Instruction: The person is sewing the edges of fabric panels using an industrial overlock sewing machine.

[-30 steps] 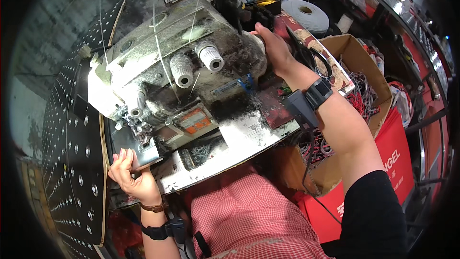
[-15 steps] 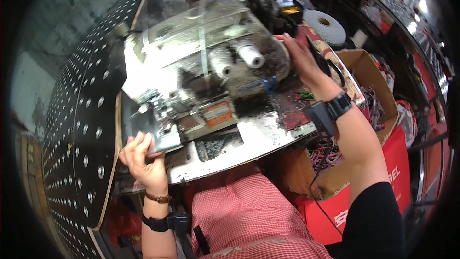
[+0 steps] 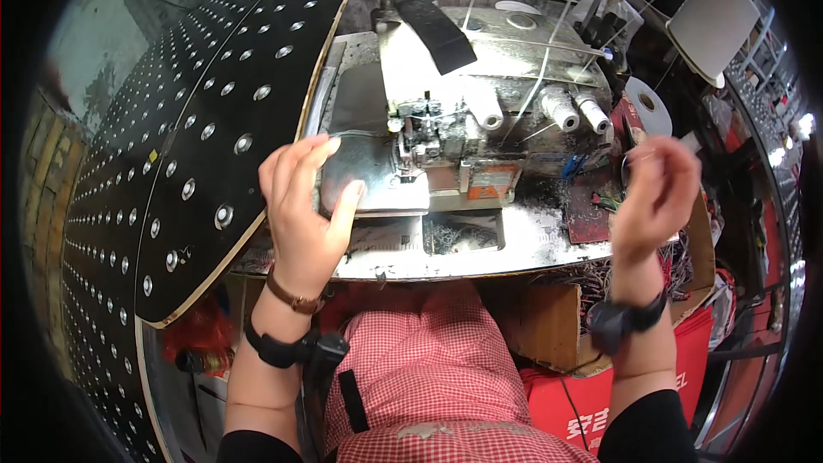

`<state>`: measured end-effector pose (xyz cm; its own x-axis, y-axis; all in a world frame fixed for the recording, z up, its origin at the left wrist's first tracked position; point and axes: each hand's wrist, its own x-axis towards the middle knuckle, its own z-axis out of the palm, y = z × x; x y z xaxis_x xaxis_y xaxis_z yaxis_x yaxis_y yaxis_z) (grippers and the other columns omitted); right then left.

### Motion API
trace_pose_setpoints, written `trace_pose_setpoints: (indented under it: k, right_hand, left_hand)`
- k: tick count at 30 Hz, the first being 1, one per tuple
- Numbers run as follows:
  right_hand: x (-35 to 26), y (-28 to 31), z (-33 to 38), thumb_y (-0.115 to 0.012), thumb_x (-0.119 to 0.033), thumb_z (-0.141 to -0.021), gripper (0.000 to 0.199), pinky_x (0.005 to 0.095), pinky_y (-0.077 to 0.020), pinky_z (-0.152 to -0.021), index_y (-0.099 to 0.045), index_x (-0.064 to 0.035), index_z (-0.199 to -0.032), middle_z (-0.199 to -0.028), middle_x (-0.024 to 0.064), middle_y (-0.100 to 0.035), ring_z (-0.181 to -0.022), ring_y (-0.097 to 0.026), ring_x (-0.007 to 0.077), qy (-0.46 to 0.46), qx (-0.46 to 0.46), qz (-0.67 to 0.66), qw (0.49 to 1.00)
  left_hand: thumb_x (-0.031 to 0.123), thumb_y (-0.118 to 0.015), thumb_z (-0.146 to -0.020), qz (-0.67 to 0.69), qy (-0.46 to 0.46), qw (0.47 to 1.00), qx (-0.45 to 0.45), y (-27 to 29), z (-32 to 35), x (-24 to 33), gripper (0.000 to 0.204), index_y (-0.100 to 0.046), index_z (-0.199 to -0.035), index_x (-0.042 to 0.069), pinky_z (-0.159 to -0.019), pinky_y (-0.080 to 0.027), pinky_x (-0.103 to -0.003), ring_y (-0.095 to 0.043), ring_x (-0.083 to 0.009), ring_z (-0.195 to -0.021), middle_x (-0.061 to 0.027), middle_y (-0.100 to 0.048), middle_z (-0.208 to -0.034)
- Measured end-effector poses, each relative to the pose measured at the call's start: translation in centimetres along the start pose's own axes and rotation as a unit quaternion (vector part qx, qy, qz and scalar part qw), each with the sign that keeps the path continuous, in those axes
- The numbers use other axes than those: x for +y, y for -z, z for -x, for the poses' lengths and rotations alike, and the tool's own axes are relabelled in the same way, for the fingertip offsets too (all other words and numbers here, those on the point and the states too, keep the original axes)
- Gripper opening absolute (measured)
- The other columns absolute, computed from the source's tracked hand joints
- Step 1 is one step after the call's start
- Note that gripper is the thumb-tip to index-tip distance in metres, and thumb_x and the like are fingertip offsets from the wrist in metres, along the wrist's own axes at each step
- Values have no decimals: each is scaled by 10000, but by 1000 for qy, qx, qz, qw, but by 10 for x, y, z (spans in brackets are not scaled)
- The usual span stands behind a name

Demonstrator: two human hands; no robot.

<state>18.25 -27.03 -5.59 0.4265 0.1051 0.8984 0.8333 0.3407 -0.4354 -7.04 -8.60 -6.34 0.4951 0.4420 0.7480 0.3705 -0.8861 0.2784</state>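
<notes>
The overlock sewing machine [image 3: 446, 141] is seated at the middle of a lint-dusted metal table [image 3: 523, 244], with its needle and presser-foot area just right of a shiny metal bed plate [image 3: 364, 180]. The left hand [image 3: 300, 206] is laid flat on that plate, fingers spread wide and holding nothing, fingertips just beside the foot. The right hand [image 3: 656, 193] is raised off the table at the machine's right end, fingers loosely curled; a thin thread appears to be pinched there, though this cannot be told for certain. Two white thread cones [image 3: 570, 107] lie behind the machine. A black perforated panel [image 3: 197, 163] is propped against the table's left edge, touching it. A cardboard box of scraps [image 3: 600, 291] sits below the right side. Judgement: the fingers of the flat hand are best kept clear of the needle, and any thread drawn taut without snagging.
</notes>
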Motion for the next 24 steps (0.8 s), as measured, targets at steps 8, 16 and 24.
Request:
trace_pose_setpoints:
  k: [8, 16, 24]
  right_hand:
    - [-51, -79, -1, -692, -7, -705, 232, 253, -464, -552, -571, -16, -903, -714, 62, -607, -582, -576, 124, 9, -234, 228, 945]
    - [-70, -89, -13, -677, -123, -727, 190, 371, -459, -535, -519, -48, -802, -680, 118, -604, -601, -602, 302, -4, -259, 317, 912]
    - [-75, -91, -21, -664, -204, -783, 260, 355, -400, -497, -515, -13, -690, -554, 145, -494, -517, -509, 324, -7, -309, 456, 835]
  left_hand:
    - [86, -612, -757, 29, 13, 998, -47, -27, -22, -26, 356, -574, -1104, 18, -922, -388, -364, -496, -300, -1045, -132, -580, -1095]
    - [146, -665, -733, -1, 45, 995, -91, -36, -27, -38, 143, -608, -836, 65, -772, -427, -368, -511, -275, -849, -74, -581, -833]
    - [90, -582, -806, 42, 101, 992, -58, -37, -27, -40, 81, -515, -804, 45, -595, -455, -363, -577, -267, -645, -72, -586, -618]
